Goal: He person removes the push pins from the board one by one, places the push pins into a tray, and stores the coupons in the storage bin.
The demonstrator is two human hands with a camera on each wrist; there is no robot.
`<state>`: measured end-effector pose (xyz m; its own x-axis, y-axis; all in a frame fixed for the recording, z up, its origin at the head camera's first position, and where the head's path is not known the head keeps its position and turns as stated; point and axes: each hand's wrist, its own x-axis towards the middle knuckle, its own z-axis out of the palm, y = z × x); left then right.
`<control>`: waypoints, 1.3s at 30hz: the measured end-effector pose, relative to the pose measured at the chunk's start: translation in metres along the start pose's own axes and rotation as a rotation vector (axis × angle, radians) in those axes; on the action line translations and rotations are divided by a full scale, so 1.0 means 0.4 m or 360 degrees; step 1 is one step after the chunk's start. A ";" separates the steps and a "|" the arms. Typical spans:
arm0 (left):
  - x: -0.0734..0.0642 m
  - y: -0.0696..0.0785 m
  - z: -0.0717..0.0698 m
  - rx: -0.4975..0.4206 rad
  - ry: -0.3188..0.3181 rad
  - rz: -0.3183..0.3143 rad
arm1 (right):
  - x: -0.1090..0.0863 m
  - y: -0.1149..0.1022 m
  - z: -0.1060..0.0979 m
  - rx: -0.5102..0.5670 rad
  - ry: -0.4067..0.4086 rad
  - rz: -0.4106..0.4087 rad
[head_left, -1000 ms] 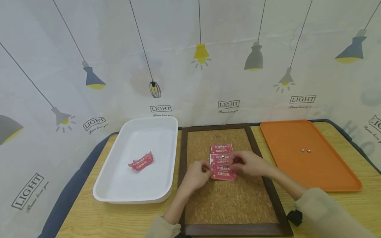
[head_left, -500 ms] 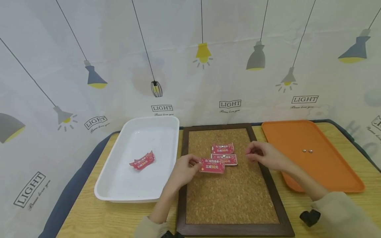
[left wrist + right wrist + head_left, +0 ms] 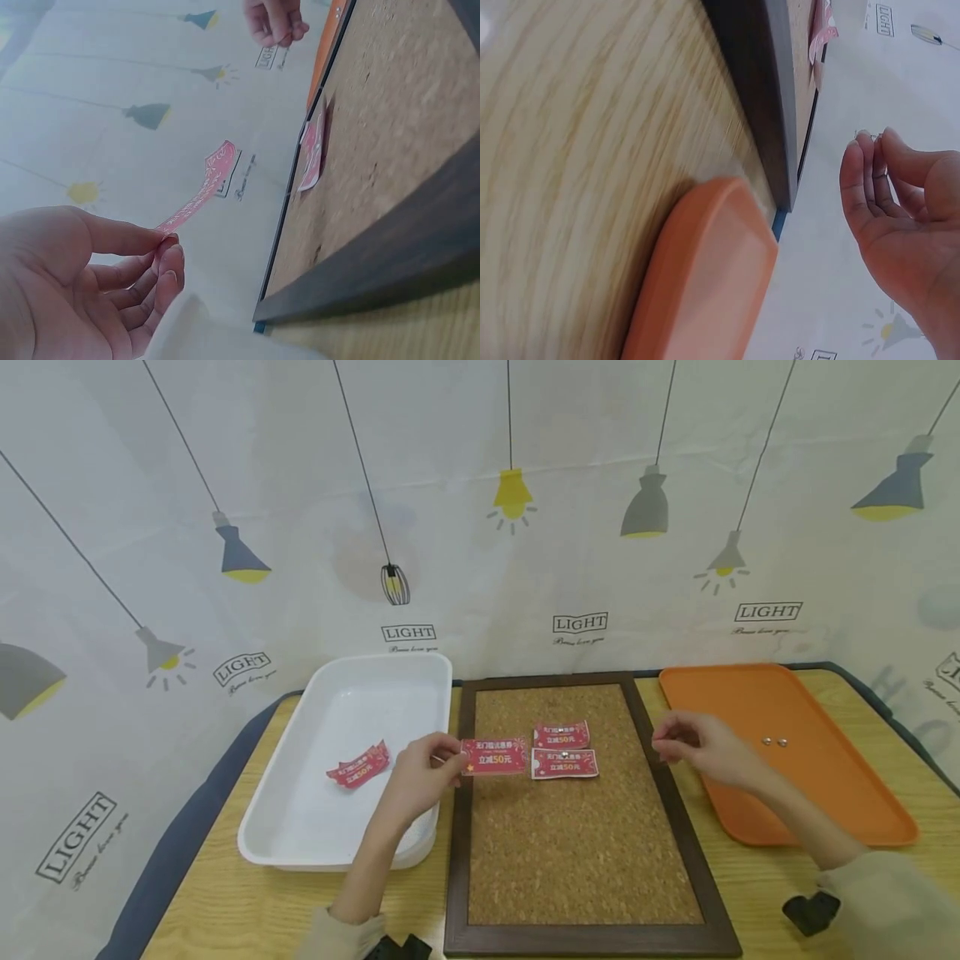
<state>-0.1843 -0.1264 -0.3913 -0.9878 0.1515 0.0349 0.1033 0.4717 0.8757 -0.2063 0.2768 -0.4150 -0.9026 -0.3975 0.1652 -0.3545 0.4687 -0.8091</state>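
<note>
Red coupon (image 3: 493, 757) pinched in left hand (image 3: 420, 772), beside white bin (image 3: 300, 847); right hand (image 3: 701, 750) pinches pin. Release both low, steadily.

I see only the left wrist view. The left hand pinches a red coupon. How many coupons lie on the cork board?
Observer: Two coupons lie on the cork board, one above the other, just right of the held coupon.
Operator: What is left of the board?
Observer: A white tray with more red coupons in it.
Operator: Does the right hand hold anything?
Observer: Yes, the right hand pinches something small and silvery, probably a pin.
</note>
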 end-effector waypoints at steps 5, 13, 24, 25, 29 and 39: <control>-0.006 -0.006 -0.045 -0.0006 0.0045 -0.0056 | -0.019 0.016 -0.024 -0.0063 0.0062 0.0017; -0.009 -0.025 -0.116 0.0044 0.0148 -0.0124 | -0.048 0.053 -0.057 -0.0191 0.0213 0.0057; -0.003 -0.076 -0.195 0.0114 0.0205 -0.0330 | -0.079 0.098 -0.104 -0.0236 0.0391 0.0057; 0.000 -0.080 -0.201 0.0125 0.0207 -0.0350 | -0.081 0.105 -0.107 -0.0247 0.0404 0.0064; 0.005 -0.094 -0.220 0.0190 0.0223 -0.0438 | -0.089 0.128 -0.118 -0.0276 0.0466 0.0088; 0.014 -0.112 -0.252 0.0246 0.0242 -0.0535 | -0.116 0.175 -0.149 -0.0384 0.0552 0.0176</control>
<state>-0.2060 -0.2342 -0.3820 -0.9743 -0.1584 -0.1600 -0.2237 0.6002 0.7679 -0.2038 0.3752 -0.4456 -0.9524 -0.0655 0.2977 -0.2608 0.6807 -0.6846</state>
